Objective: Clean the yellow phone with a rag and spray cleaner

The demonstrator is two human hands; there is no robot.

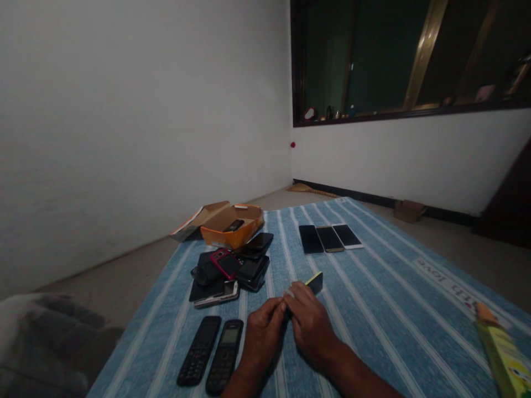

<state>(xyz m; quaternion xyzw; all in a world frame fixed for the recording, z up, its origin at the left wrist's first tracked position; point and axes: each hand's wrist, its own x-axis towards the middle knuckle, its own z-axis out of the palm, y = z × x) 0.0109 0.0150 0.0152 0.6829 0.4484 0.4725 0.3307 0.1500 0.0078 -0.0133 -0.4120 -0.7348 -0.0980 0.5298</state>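
Both my hands meet low in the middle of the blue striped cloth. My right hand is closed around a dark phone with a yellow edge, whose far end sticks out past my fingers. My left hand is closed too, its fingertips pinching the near end of the same phone. Two black keypad phones lie side by side just left of my left hand. A pile of mixed phones, one of them pink, sits further up on the left.
An open orange cardboard box with a phone inside stands at the cloth's far left corner. Three smartphones lie in a row at the far middle. A yellow-green box lies at the right edge. A grey bundle sits on the floor at left.
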